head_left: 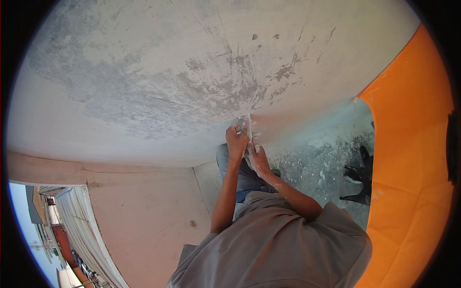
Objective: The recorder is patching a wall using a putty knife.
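Note:
Close to the large patchy wall [192, 86], both my hands are together around a flat, putty-smeared scraper [248, 123]. My left hand [236, 142] is closed on its upper part, fingers pressed against the flat face. Just below and to the right, my right hand [259, 161] is closed at the lower end, which the fingers mostly hide. White residue coats the fingers. Grey scraped patches and pale filler cover the wall above the hands. Whether the scraper's edge touches the wall, I cannot tell.
A big orange sheet [413, 182] hangs along the right side. Beside it on the splattered floor [312, 168] stands a dark object with several arms [360, 177]. At the lower left, a pale curtain [79, 216] hangs at an opening in the pinkish wall [149, 211].

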Available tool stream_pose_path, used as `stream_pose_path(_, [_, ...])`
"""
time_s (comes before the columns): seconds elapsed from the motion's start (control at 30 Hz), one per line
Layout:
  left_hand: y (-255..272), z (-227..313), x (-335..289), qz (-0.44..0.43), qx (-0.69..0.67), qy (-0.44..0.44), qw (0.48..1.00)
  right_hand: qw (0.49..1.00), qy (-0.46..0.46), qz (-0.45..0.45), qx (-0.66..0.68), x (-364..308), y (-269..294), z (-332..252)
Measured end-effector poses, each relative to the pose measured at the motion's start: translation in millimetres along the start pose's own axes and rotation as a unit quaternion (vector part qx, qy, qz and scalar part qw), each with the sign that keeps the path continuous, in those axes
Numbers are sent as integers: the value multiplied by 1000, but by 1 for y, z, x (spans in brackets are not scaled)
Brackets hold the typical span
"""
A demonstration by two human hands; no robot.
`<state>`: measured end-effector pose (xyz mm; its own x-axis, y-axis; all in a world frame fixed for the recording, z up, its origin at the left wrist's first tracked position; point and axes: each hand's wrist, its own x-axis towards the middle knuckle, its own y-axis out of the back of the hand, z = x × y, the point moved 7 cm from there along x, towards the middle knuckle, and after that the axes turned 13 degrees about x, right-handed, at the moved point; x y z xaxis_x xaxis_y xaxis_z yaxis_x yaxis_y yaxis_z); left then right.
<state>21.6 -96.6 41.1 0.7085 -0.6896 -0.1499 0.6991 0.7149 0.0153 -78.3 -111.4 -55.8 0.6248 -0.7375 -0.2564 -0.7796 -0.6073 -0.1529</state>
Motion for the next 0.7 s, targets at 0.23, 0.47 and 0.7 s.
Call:
stream_pose_path(0.23, [-8,-18,1,1,-91,29,995,968,163,62,-181,-21,15,-76])
stream_pose_path(0.47, [-11,-30,7,-14,-153,34,987,972,169,40,-157,-14,17,-74])
stream_pose_path(0.7, [4,-16,4,9,-5,14,1000,996,75,4,-48,-2,3,-18])
